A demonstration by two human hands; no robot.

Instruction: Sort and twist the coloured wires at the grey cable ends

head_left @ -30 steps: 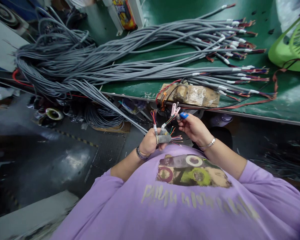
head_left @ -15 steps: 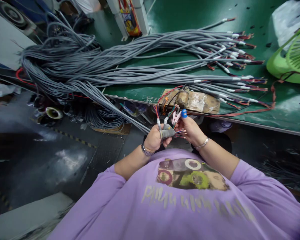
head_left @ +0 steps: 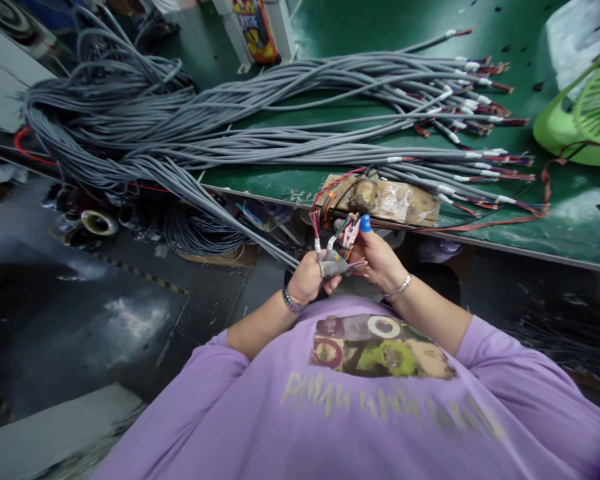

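L grip (head_left: 307, 277) closed round grey cables (head_left: 273, 249), R grip (head_left: 381, 263) pinching pink clip (head_left: 351, 234) mid-frame—cables prob. light, bendy, best held nr white sleeves (head_left: 317, 250)!

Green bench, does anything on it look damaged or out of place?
Yes, mildly: the brown block at the near edge looks worn, with a whitish patch. Small dark scraps lie loose left of the green slatted item.

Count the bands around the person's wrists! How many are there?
2. One dark band is just behind the left hand, which holds grey cables; one silver band is just behind the right hand, at a pink clip. Sleeves could hide more.
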